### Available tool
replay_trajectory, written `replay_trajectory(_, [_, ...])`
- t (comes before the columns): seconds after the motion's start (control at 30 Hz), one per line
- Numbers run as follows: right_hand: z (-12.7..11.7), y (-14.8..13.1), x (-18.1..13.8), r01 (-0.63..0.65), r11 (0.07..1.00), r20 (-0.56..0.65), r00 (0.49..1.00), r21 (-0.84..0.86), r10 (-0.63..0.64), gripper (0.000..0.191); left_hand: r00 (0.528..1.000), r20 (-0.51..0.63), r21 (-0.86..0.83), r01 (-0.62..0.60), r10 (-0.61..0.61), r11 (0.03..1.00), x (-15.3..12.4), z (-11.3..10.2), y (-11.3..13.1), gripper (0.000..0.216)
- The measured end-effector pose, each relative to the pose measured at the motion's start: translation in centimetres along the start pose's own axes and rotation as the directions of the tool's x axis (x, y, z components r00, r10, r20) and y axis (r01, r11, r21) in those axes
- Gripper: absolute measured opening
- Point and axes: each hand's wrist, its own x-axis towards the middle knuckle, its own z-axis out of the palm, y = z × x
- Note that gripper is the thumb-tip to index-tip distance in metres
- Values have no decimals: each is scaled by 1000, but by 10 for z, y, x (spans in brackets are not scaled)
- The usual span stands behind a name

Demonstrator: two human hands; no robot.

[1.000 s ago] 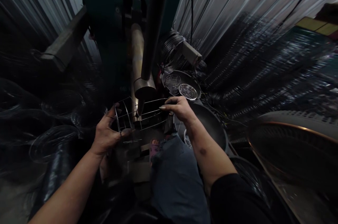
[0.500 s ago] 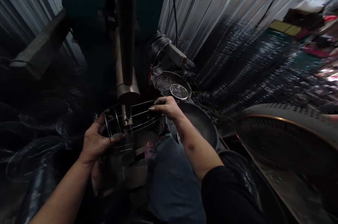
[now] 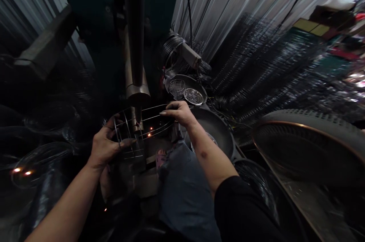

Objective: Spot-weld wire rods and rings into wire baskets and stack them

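A wire basket frame (image 3: 148,122) made of thin metal rods lies sideways under the tip of a vertical welding electrode (image 3: 138,93). My left hand (image 3: 107,145) grips the frame's ring end at the left. My right hand (image 3: 178,112) holds its top rod at the right. Small orange sparks (image 3: 148,134) glow where the electrode tip meets the wires. My knee in blue cloth (image 3: 185,188) is just below the frame.
A round tray (image 3: 199,89) behind my right hand holds a small wire basket (image 3: 176,88) and a mesh disc (image 3: 193,96). A dark pan (image 3: 213,129) sits beside my right forearm. A large fan guard (image 3: 308,147) lies at right. Wire coils (image 3: 171,50) hang behind. Clear plastic shapes (image 3: 37,162) crowd the left.
Sparks have appeared at the electrode tip and reflect at far left. Both hands keep their grip on the frame; the view has shifted slightly since one second ago.
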Motion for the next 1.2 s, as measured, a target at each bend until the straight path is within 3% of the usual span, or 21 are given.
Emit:
replay_trajectory(0.07, [-1, -2, -4, 33, 999, -36, 999, -32, -34, 34, 1000, -24, 33, -10, 10, 999, -3, 0, 2, 92])
replay_trajectory(0.13, [-3, -6, -18, 119, 986, -146, 980, -120, -136, 34, 999, -41, 40, -24, 25, 999, -13, -2, 6, 94])
replay_trajectory(0.2, [-2, -7, -45, 178, 961, -278, 931, -213, -234, 31, 997, -61, 43, -35, 38, 998, -31, -7, 8, 99])
replay_trajectory(0.27, [7, 1, -84, 170, 961, -285, 931, -217, -229, 24, 997, -74, 58, 15, -10, 998, -55, -13, 7, 102])
replay_trajectory(0.33, [27, 17, -126, 124, 984, -26, 991, -124, -128, 23, 983, -87, 50, 169, -164, 984, -79, -17, 1, 100])
replay_trajectory(0.37, [42, 27, -146, 96, 992, 152, 985, -82, -83, 25, 958, -97, 28, 273, -270, 961, -89, -18, -4, 96])
replay_trajectory(0.43, [75, 45, -179, 31, 999, 363, 932, -40, -14, 35, 874, -104, -79, 468, -474, 880, -104, -19, -15, 86])
replay_trajectory(0.5, [105, 56, -195, -99, 995, 461, 884, 25, 77, 32, 806, -36, -206, 573, -591, 794, -113, -21, -27, 75])
replay_trajectory(0.6, [124, 53, -187, -319, 927, 414, 884, 199, 215, 28, 795, 104, -220, 605, -598, 765, -122, -35, -38, 71])
replay_trajectory(0.67, [121, 43, -167, -426, 832, 355, 885, 357, 301, 31, 858, 53, 0, 512, -512, 859, -129, -50, -40, 73])
replay_trajectory(0.7, [116, 38, -157, -473, 772, 351, 872, 425, 341, 32, 913, 46, 151, 395, -406, 906, -133, -57, -41, 75])
replay_trajectory(0.73, [112, 32, -148, -521, 714, 369, 849, 469, 378, 31, 964, 82, 298, 219, -254, 929, -137, -62, -41, 78])
replay_trajectory(0.77, [109, 27, -139, -562, 667, 395, 824, 488, 405, 29, 983, 166, 412, 7, -83, 911, -140, -65, -42, 82])
replay_trajectory(0.83, [108, 19, -128, -617, 627, 439, 784, 476, 438, 23, 902, 386, 494, -377, 192, 783, -143, -65, -46, 91])
replay_trajectory(0.87, [110, 16, -124, -628, 631, 454, 773, 455, 442, 21, 849, 454, 499, -495, 272, 712, -143, -62, -49, 95])
replay_trajectory(0.93, [118, 10, -119, -632, 660, 471, 763, 405, 442, 19, 802, 489, 511, -583, 344, 631, -138, -52, -57, 99])
replay_trajectory(1.07, [131, -3, -102, -619, 711, 440, 770, 335, 462, 17, 786, 423, 447, -614, 451, 650, -125, -33, -71, 97])
replay_trajectory(1.17, [130, -17, -88, -573, 778, 383, 800, 256, 463, 19, 815, 277, 467, -577, 508, 671, -122, -22, -77, 99])
replay_trajectory(1.2, [127, -23, -86, -516, 833, 331, 835, 198, 439, 19, 841, 232, 479, -536, 489, 695, -122, -20, -77, 98])
